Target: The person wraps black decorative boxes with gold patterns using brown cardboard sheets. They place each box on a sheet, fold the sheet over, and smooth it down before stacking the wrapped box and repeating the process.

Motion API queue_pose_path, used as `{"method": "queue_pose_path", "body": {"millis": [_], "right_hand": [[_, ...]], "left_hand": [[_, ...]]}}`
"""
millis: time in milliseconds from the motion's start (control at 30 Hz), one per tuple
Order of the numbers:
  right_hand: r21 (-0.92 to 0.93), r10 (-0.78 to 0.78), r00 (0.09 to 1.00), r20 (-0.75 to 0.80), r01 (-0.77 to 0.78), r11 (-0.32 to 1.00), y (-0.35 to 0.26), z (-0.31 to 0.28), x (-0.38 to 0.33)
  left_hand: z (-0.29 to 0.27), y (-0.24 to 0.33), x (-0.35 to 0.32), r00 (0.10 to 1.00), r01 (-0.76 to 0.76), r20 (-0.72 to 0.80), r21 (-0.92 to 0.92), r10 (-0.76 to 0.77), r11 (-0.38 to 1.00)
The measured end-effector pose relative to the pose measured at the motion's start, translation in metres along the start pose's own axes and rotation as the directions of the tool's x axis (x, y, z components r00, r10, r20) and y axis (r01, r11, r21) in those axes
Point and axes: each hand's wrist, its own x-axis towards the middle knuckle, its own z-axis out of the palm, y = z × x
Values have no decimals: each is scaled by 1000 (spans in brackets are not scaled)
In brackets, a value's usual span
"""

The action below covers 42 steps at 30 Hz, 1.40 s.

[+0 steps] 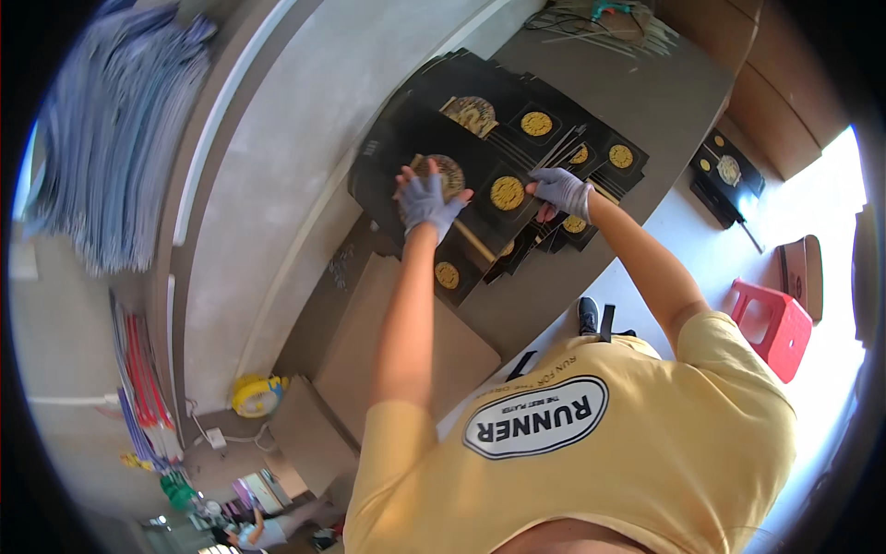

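- Nearest the camera: the person's yellow shirt [646, 434], with two bare forearms reaching away toward the work.
- Seating: one red plastic stool [773, 325] stands on the pale floor [831, 203], to the person's right.
- Hands: two, both in grey gloves.
- Left hand [426, 201]: fingers spread, pressed flat on the top black sheet; it grips nothing.
- Right hand [561, 190]: fingers curled at the edge of the black sheets; whether it pinches a sheet cannot be told.
- Work item: a fanned stack of black sheets [489, 166] printed with gold round emblems lies on the grey tabletop [646, 92], directly under and between both hands. At least seven emblems are visible; the sheet count cannot be told.
- One gold-coloured strip [472, 240] runs across the stack, just below the left hand.
- Brown cardboard pieces [397, 342] lie under the left forearm, nearer than the stack.
- Farther right: one separate small pile of black printed sheets [726, 175], well apart from the hands.
- Far left: one tall stack of grey-blue sheets [120, 129].
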Motion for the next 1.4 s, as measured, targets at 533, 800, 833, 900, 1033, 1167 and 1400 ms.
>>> {"method": "queue_pose_path", "body": {"millis": [533,800,833,900,1033,1167,1400], "right_hand": [[213,-37,986,-165,73,974,93,-24,5],[460,-217,957,-192,283,842,121,-30,-26],[576,-260,936,-238,351,738,140,-31,-26],[725,-153,944,-293,323,608,169,-19,-30],[581,-148,989,24,107,807,210,19,-41],[641,-221,969,112,99,761,210,46,-7],[-630,-72,997,28,73,773,222,175,-23]], "left_hand": [[74,22,66,952,7,300,201,-68,980],[64,39,71,958,-23,285,216,-41,976],[53,43,67,953,-18,299,216,-49,976],[39,44,59,949,22,301,245,-97,969],[50,43,8,976,168,-176,207,-132,964],[60,47,-118,800,-239,-584,-96,140,966],[239,-177,-432,858,372,-224,-351,-463,859]]}}
